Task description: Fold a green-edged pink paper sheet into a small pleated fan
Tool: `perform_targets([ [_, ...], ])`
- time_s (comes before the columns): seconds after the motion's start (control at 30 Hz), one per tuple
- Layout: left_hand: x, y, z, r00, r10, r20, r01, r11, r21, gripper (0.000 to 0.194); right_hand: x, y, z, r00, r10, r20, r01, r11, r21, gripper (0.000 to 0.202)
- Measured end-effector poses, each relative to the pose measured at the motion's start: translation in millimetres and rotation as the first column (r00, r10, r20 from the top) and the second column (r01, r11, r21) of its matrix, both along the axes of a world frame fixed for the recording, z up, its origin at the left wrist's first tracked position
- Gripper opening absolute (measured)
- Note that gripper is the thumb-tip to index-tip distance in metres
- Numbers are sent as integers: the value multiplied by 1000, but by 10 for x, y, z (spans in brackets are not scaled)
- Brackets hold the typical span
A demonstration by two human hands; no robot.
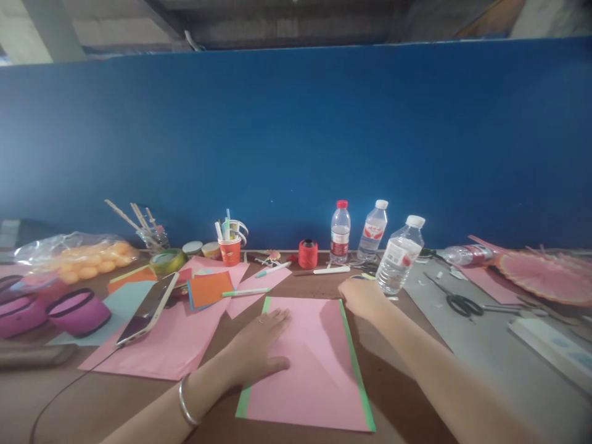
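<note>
A pink sheet [309, 364] with green strips along its left and right edges lies on the brown table [402, 401]. My left hand [261, 348] rests flat on the sheet's left part, fingers spread, with nothing in it. Beyond the sheet's top right corner, my right hand [363, 296] is down near the table, beside a leaning clear bottle [400, 256]. Its fingers are curled and blurred, and what they hold, if anything, is hidden. Just behind it lies a white-handled knife [330, 270].
Two more bottles [340, 237] [372, 231], a red thread spool [308, 254] and a red cup of pens [230, 251] stand at the back. Leftward are a phone [148, 308] and pink papers [171, 348]. Black scissors [457, 302] lie rightward on a grey mat [430, 308].
</note>
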State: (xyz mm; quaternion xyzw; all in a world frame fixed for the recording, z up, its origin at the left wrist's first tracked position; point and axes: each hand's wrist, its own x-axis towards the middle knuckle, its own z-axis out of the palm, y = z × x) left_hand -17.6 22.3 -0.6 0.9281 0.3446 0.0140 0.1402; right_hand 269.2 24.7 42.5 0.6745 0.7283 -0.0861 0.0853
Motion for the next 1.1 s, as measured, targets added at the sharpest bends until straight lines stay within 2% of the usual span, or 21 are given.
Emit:
perform_targets([
  [0.13, 34, -68, 36, 997, 72, 3, -72, 997, 20, 75, -152, -29, -8, 966, 210, -152, -213, 977, 0, 25],
  [0.27, 74, -88, 80, 994, 108, 21, -109, 993, 36, 69, -275, -99, -7, 896, 344, -279, -362, 932, -13, 41],
  [0.37, 96, -77, 100, 987, 151, 53, -154, 986, 58, 57, -368, -184, 5, 860, 391, -329, -408, 913, 18, 57],
  [0.43, 107, -69, 123, 981, 181, 75, -186, 980, 71, 40, -442, -234, 0, 843, 411, -346, -418, 907, 60, 58],
  [0.53, 116, -65, 176, 971, 218, 98, -225, 972, 72, 17, -538, -267, -35, 839, 419, -348, -403, 907, 120, 44],
  [0.63, 109, -65, 233, 955, 268, 128, -275, 960, 45, 19, -572, -256, -69, 863, 379, -333, -348, 925, 152, 21],
  [0.73, 96, -70, 277, 933, 318, 170, -323, 947, -4, 20, -553, -246, -59, 887, 325, -328, -288, 945, 157, 10],
  [0.87, 106, -98, 347, 926, 315, 209, -308, 949, -65, 25, -571, -302, 46, 894, 284, -348, -238, 957, 168, 16],
  [1.0, 111, -121, 446, 939, 258, 227, -236, 964, -122, 29, -671, -395, 195, 842, 324, -431, -271, 945, 182, 29],
  [1.1, 52, -88, 508, 933, 263, 247, -232, 961, -147, 30, -680, -420, 285, 810, 343, -476, -275, 939, 208, 29],
])
